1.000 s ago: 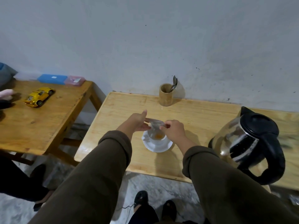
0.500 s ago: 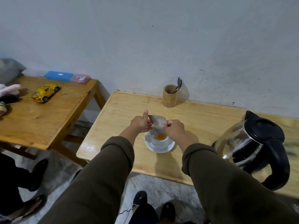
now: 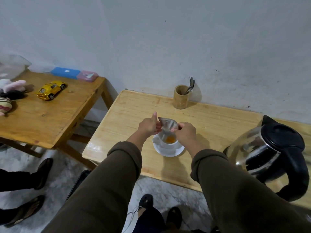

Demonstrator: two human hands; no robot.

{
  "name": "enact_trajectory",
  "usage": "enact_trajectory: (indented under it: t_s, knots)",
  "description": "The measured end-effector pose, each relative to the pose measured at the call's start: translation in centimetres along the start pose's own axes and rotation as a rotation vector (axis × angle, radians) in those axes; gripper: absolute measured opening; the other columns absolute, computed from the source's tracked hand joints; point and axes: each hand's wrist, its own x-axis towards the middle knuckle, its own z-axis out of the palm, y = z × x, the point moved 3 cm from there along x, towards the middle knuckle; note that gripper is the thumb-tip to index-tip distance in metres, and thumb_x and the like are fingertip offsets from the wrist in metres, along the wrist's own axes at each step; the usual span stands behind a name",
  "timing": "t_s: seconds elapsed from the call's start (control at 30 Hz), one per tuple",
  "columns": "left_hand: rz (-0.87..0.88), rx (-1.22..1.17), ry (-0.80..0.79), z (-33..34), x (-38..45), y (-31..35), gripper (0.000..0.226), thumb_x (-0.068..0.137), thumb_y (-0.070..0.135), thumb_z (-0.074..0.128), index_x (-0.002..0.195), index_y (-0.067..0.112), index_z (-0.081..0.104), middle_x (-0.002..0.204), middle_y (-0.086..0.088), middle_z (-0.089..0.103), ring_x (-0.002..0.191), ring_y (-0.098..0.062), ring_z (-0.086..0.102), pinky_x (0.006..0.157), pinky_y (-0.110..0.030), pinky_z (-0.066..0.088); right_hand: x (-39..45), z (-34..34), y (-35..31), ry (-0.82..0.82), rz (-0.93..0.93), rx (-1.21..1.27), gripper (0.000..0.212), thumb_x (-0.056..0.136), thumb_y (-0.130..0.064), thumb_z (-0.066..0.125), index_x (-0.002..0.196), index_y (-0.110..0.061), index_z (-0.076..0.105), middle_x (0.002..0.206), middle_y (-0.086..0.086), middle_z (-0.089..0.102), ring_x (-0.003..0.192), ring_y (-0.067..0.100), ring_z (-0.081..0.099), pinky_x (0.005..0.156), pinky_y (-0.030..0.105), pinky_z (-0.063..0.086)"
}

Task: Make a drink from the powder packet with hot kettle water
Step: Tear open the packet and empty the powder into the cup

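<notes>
A silver powder packet (image 3: 167, 124) hangs tilted, mouth down, over a white cup (image 3: 168, 142) that stands on a white saucer (image 3: 175, 151). Orange powder lies in the bottom of the cup. My left hand (image 3: 149, 125) pinches the packet's left side, thumb raised. My right hand (image 3: 185, 132) pinches its right side, just above the cup's rim. A glass kettle (image 3: 269, 153) with black lid and handle stands on the table to the right, about a hand's width from my right forearm.
A bamboo holder (image 3: 180, 99) with spoons (image 3: 190, 86) stands by the wall. The light wooden table (image 3: 134, 115) ends near my sleeves. A second table (image 3: 50, 118) at left carries a yellow toy car (image 3: 50, 89), blue and pink boxes and soft toys. Another person's feet (image 3: 28, 189) are at lower left.
The packet has tipped up steeper over the cup and both hands have shifted slightly with it. The orange powder in the cup is still visible. The kettle has not moved.
</notes>
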Motion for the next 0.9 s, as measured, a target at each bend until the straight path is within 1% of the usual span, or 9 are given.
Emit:
enact_trajectory:
  t_s: [0.1, 0.23, 0.33, 0.4, 0.57, 0.67, 0.77, 0.83, 0.9]
  knots:
    - [0.031, 0.001, 0.011, -0.1, -0.1, -0.1, 0.069, 0.100, 0.049, 0.025, 0.118, -0.007, 0.062, 0.117, -0.022, 0.067, 0.105, -0.031, 0.067, 0.086, -0.031, 0.054, 0.2, 0.3, 0.2, -0.002, 0.037, 0.055, 0.036, 0.083, -0.019, 0.068, 0.054, -0.017, 0.046, 0.085, 0.007, 0.057, 0.077, 0.021, 0.049, 0.069, 0.028, 0.037]
    - [0.087, 0.012, 0.006, -0.2, -0.2, -0.4, 0.054, 0.103, 0.035, 0.030, 0.117, -0.006, 0.061, 0.121, -0.023, 0.065, 0.110, -0.032, 0.066, 0.098, -0.037, 0.053, 0.0, 0.1, 0.0, -0.012, 0.048, 0.095, 0.026, 0.081, -0.018, 0.071, 0.060, -0.014, 0.056, 0.079, 0.005, 0.059, 0.074, 0.020, 0.051, 0.066, 0.028, 0.039]
    - [0.109, 0.026, 0.021, -0.2, -0.1, -0.7, 0.034, 0.100, 0.019, 0.041, 0.115, -0.002, 0.062, 0.123, -0.019, 0.065, 0.098, -0.026, 0.066, 0.084, -0.029, 0.055, -0.2, -0.1, -0.4, -0.031, 0.032, 0.108, 0.024, 0.080, -0.015, 0.071, 0.061, -0.010, 0.058, 0.062, 0.001, 0.052, 0.067, 0.018, 0.046, 0.055, 0.023, 0.035]
    - [0.135, 0.067, 0.023, -0.2, 0.0, -0.8, 0.026, 0.096, 0.012, 0.048, 0.116, 0.003, 0.061, 0.120, -0.017, 0.066, 0.090, -0.020, 0.063, 0.075, -0.023, 0.053, -0.2, -0.2, -0.7, -0.035, 0.005, 0.073, 0.023, 0.080, -0.015, 0.071, 0.063, -0.007, 0.058, 0.061, 0.001, 0.049, 0.067, 0.018, 0.044, 0.053, 0.024, 0.033]
    - [0.146, 0.112, 0.032, -0.1, -0.5, -0.9, 0.030, 0.094, 0.010, 0.052, 0.123, 0.014, 0.058, 0.115, -0.010, 0.067, 0.092, -0.018, 0.064, 0.095, -0.036, 0.053, 0.2, -0.5, -1.6, -0.042, -0.072, -0.096, 0.019, 0.086, -0.016, 0.064, 0.070, -0.006, 0.060, 0.076, 0.005, 0.051, 0.073, 0.018, 0.046, 0.057, 0.025, 0.035]
    - [0.131, 0.116, 0.023, -0.1, -0.7, -1.1, 0.024, 0.093, 0.008, 0.053, 0.115, 0.013, 0.062, 0.112, -0.012, 0.069, 0.093, -0.021, 0.064, 0.098, -0.039, 0.053, 0.4, -0.7, -2.1, -0.065, -0.072, -0.142, 0.028, 0.088, -0.017, 0.061, 0.063, -0.008, 0.054, 0.062, -0.001, 0.042, 0.063, 0.015, 0.043, 0.049, 0.021, 0.031]
    - [0.110, 0.129, 0.062, -0.2, -0.7, -1.4, 0.012, 0.091, 0.009, 0.055, 0.089, 0.017, 0.063, 0.098, -0.010, 0.069, 0.097, -0.026, 0.066, 0.100, -0.044, 0.052, 0.6, -0.7, -2.4, -0.103, -0.064, -0.129, 0.041, 0.087, -0.013, 0.060, 0.050, -0.013, 0.043, 0.055, 0.000, 0.039, 0.054, 0.013, 0.037, 0.048, 0.021, 0.029]
    - [0.091, 0.156, 0.087, -0.3, -0.6, -1.8, 0.017, 0.089, 0.010, 0.056, 0.076, 0.019, 0.060, 0.094, -0.010, 0.069, 0.093, -0.026, 0.064, 0.099, -0.046, 0.052, 0.5, -0.7, -3.0, -0.121, -0.074, -0.132, 0.046, 0.085, -0.009, 0.059, 0.046, -0.015, 0.037, 0.052, 0.001, 0.034, 0.052, 0.013, 0.032, 0.049, 0.024, 0.027]
    - [0.078, 0.172, 0.092, -0.3, -0.6, -2.0, 0.012, 0.088, 0.012, 0.058, 0.079, 0.017, 0.062, 0.100, -0.015, 0.072, 0.099, -0.030, 0.066, 0.098, -0.046, 0.051, 0.4, -0.6, -3.4, -0.128, -0.088, -0.139, 0.047, 0.083, -0.007, 0.058, 0.044, -0.015, 0.033, 0.051, 0.002, 0.032, 0.052, 0.014, 0.030, 0.050, 0.026, 0.027]
